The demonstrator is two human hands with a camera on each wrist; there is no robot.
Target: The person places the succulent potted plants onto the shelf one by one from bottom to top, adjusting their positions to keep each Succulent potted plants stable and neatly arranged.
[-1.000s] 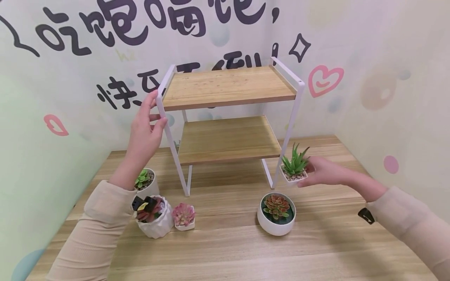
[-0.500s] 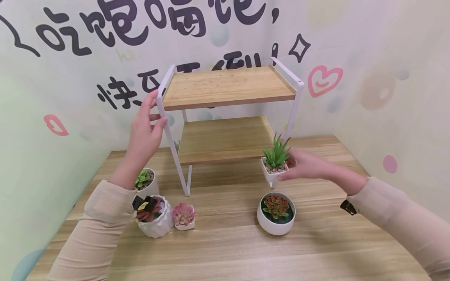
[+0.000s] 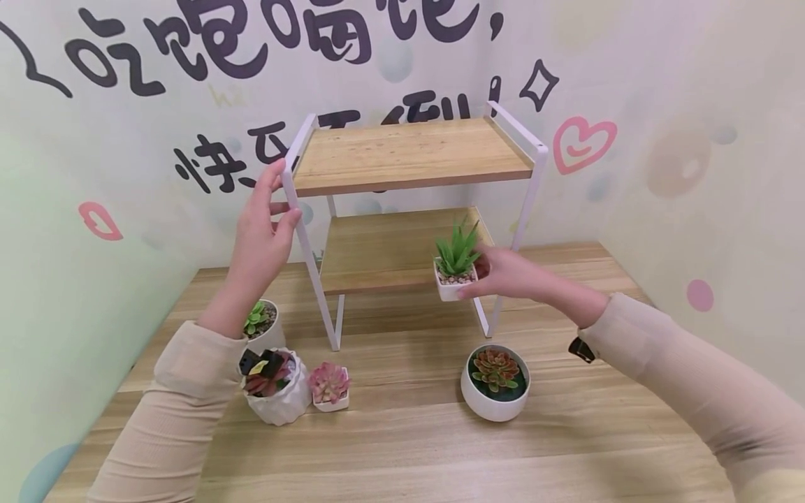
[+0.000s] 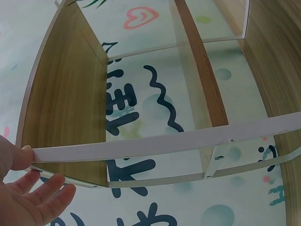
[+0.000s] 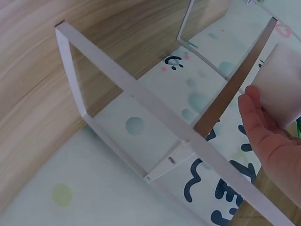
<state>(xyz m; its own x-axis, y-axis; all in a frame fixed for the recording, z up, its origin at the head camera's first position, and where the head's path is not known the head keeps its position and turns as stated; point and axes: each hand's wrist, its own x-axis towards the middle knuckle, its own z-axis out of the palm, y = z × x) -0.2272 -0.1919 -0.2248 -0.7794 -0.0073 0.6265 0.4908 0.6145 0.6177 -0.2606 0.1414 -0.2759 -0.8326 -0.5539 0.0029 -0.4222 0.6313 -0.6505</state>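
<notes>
A two-tier shelf with wooden boards and a white frame [image 3: 305, 237] stands on the table. My left hand [image 3: 260, 234] holds its front left post near the top corner; in the left wrist view the thumb and fingers [image 4: 49, 190] lie on either side of the white bar. A small green succulent in a square white pot [image 3: 457, 269] is gripped by my right hand [image 3: 503, 271]. It is lifted off the table, just in front of the right part of the lower board [image 3: 390, 244]. In the right wrist view the pot [image 5: 281, 84] shows its plain white side.
On the table [image 3: 402, 447], a round white bowl with a reddish succulent [image 3: 495, 383] stands below the right hand. A pink succulent [image 3: 330, 386], a ridged white pot [image 3: 279, 405] and a white pot with a green succulent [image 3: 264, 325] stand left. A lettered wall is behind.
My right hand has carried the potted green succulent leftward and up, from beside the right post to in front of the lower board. The left hand stays on the post.
</notes>
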